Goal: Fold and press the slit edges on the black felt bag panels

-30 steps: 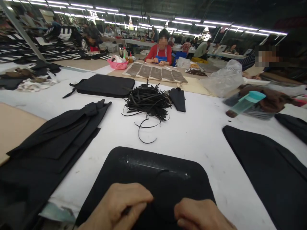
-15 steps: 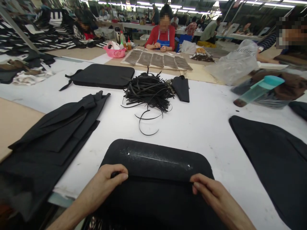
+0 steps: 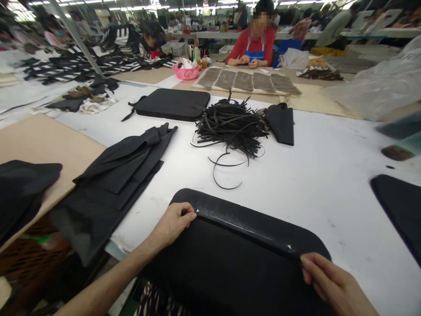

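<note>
On the table in front of me lies a black panel (image 3: 263,215) with rounded corners, marked with a white chalk line and two small white triangles. A sheet of black fabric (image 3: 237,263) covers its near part, and the sheet's far edge runs along the chalk line. At the left end of that edge, my left hand (image 3: 174,224) pinches the fabric near one triangle. A dark spot shows between its thumb and finger; I cannot tell what it is. Beyond the other triangle, my right hand (image 3: 330,276) is closed on the fabric's right end.
A heap of black strips (image 3: 233,125) lies ahead, between a black padded slab (image 3: 173,104) and a small folded black piece (image 3: 281,123). Black cut fabric (image 3: 121,166) is stacked at left. Another black panel (image 3: 399,210) lies right. A person in red (image 3: 251,46) sits opposite.
My hands have moved the fabric's far edge away from me, up to the chalk line and triangles. The camera view has swung left, so the table's contents appear farther right.
</note>
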Available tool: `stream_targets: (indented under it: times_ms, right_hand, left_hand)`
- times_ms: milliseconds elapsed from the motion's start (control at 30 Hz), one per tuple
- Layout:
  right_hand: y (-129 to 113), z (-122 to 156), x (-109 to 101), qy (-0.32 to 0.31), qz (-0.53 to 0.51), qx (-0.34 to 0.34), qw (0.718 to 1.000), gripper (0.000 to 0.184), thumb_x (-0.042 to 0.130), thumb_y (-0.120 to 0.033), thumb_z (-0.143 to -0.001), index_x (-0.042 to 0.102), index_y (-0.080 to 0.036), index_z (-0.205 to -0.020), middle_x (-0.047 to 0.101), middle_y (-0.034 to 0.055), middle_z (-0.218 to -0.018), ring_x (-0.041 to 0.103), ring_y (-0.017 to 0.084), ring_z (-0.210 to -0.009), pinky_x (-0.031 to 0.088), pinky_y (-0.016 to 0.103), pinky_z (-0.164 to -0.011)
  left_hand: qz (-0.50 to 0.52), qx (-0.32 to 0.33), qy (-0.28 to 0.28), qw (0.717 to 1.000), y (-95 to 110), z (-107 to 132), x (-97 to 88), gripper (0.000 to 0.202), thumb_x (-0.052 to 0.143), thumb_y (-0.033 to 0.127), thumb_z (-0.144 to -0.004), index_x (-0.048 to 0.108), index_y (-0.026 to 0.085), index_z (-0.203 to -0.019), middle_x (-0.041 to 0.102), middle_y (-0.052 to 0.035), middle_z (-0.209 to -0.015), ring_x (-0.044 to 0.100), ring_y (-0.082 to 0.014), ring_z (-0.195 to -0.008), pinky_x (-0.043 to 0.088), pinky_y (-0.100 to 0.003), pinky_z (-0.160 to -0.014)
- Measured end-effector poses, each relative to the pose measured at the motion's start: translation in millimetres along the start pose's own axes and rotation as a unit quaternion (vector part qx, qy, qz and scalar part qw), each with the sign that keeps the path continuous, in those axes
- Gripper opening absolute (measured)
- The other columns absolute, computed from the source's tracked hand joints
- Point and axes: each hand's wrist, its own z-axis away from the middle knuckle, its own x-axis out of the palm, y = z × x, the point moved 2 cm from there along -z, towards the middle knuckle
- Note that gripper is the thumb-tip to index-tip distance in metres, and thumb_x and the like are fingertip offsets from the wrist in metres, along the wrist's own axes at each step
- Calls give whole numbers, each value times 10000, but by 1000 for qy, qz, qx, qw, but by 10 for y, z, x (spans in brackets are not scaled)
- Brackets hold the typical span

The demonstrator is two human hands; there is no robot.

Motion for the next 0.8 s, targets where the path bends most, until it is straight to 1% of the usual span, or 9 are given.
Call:
stream_targets:
  times_ms: [100, 167, 267, 400, 567, 800]
  right_hand:
    - [58, -38, -19, 4, 7, -4, 1000, 427, 408, -591, -772, 528, -218, -603, 488, -6, -553, 404, 129, -499, 316, 254, -481]
    - [80, -60, -27, 12, 25, 4, 1000, 416, 425, -590, -763, 544, -221, -612, 512, 4, -555, 423, 139, -503, 328, 258, -483]
    - [86, -77, -26, 33, 52, 19, 998, 428, 425, -608, -760, 537, -225, -608, 504, 3, -533, 437, 146, -501, 339, 263, -490]
    - [46, -67, -1, 59, 75, 26, 995, 450, 400, -625, -765, 509, -227, -586, 471, -8, -502, 434, 144, -480, 334, 264, -478]
    - [-24, -50, 11, 71, 84, 7, 994, 427, 418, -599, -755, 504, -226, -566, 484, -9, -491, 447, 143, -466, 333, 256, -455]
    - [-89, -54, -3, 84, 96, 12, 992, 373, 459, -564, -730, 543, -226, -594, 518, -11, -491, 471, 146, -465, 344, 250, -457]
  left_hand:
    - [-25, 8, 24, 999, -6, -11, 0, 215, 413, 269, -744, 523, 184, -580, 477, 51, -494, 419, -111, -484, 293, -230, -497]
    - [-33, 2, 37, 999, -17, -23, 2, 196, 425, 256, -731, 534, 184, -585, 491, 47, -495, 432, -115, -489, 297, -232, -504]
    - [-40, -5, 49, 998, -36, -48, 13, 157, 445, 238, -709, 548, 185, -603, 504, 44, -493, 457, -122, -499, 305, -232, -510]
    - [-46, -4, 52, 998, -52, -75, 28, 158, 448, 235, -704, 554, 185, -599, 501, 44, -489, 459, -121, -492, 311, -230, -504]
    - [-56, -4, 51, 997, -57, -92, 32, 147, 447, 219, -697, 556, 187, -603, 499, 48, -487, 458, -116, -484, 312, -225, -498]
    - [-80, -11, 47, 996, -44, -115, 40, 127, 450, 194, -687, 539, 190, -597, 496, 48, -487, 458, -114, -483, 301, -221, -492]
